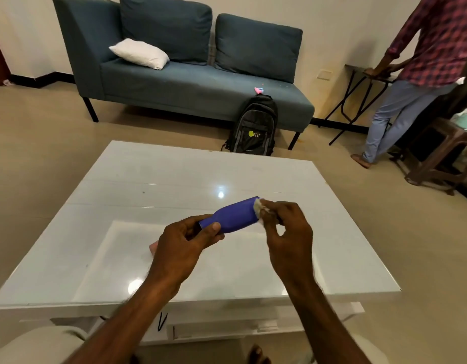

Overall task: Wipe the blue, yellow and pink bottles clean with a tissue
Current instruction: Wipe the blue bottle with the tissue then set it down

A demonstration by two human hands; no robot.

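A blue bottle (233, 215) lies on its side in the air above the white glossy table (137, 185). My left hand (183, 245) grips its narrow neck end. My right hand (287, 232) pinches a white tissue (261, 208) against the bottle's wide bottom end. A small bit of a pink object (154, 246) peeks out on the table from behind my left hand; most of it is hidden. I see no yellow bottle.
A blue sofa (190, 74) with a white pillow (139, 53) stands beyond the table, and a black backpack (254, 127) leans against it. A person in a plaid shirt (421, 61) stands at the far right by a folding table and a brown stool (442, 153).
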